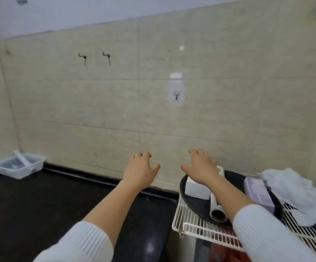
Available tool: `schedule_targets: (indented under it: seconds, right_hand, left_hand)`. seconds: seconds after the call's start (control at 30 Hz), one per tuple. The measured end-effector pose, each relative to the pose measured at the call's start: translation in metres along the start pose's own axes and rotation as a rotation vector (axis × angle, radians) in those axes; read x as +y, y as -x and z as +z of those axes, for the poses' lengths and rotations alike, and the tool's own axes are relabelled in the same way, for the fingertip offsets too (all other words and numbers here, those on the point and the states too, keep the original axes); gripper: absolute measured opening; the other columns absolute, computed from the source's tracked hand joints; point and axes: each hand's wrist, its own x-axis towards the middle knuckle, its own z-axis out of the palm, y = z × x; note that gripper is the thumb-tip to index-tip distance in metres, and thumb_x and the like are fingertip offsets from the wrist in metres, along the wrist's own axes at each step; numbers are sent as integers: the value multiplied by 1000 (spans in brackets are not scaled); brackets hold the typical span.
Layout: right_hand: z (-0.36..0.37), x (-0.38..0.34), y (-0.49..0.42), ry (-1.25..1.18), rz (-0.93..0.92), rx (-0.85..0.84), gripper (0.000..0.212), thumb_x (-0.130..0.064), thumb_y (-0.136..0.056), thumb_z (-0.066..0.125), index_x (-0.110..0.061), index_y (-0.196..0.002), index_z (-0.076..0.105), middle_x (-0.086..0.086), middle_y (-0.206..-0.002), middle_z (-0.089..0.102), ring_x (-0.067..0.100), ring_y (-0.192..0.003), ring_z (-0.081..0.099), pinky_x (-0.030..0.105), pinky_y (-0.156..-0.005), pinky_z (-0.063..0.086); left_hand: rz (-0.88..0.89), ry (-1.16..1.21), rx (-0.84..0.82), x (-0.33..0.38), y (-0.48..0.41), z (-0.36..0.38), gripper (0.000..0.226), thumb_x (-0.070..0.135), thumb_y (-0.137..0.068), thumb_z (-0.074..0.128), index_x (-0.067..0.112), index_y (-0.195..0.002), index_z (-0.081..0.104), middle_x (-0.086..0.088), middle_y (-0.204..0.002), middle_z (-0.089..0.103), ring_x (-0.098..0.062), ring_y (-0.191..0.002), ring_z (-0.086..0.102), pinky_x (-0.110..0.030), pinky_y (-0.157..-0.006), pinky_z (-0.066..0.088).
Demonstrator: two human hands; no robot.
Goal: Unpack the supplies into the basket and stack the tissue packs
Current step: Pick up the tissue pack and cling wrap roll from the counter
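My left hand (141, 170) hovers over the dark counter with its fingers spread and nothing in it. My right hand (202, 167) is also open, held above a round black tray (198, 207). On that tray lie a white tissue pack (195, 189), a roll of clear bags (217, 209) and a purple tissue pack (260, 191). My right forearm crosses over the tray and hides part of it. A white slotted basket (20, 165) stands at the far left of the counter against the tiled wall, with a white stick-like object leaning in it.
The tray rests on a white wire rack (191, 228) at the right. A crumpled white plastic bag (293, 193) lies on the rack's far right. The dark counter (40, 201) spans the left side. Metal hooks (94, 57) are fixed to the beige tiled wall.
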Motion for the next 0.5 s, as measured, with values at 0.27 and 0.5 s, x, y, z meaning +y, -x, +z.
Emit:
schedule_targets:
  seconds: [0.27, 0.5]
  right_hand:
    - [33, 90, -31, -49, 329, -109, 42, -45, -86, 54, -13, -112, 62, 14, -128, 57, 35, -119, 51, 47, -98, 45]
    - [64, 134, -43, -124, 496, -167, 44, -40, -76, 65, -9, -106, 63, 13, -111, 69, 31, -100, 65, 27, -69, 42]
  left_hand:
    - [167, 52, -308, 37, -41, 111, 50, 43, -94, 41, 35, -144, 35, -14, -151, 31, -30, -140, 25, -47, -108, 34]
    - [240, -1, -462, 64, -59, 165, 55, 49, -93, 39, 32, -145, 32, -17, -148, 31, -40, -129, 32, -47, -106, 33]
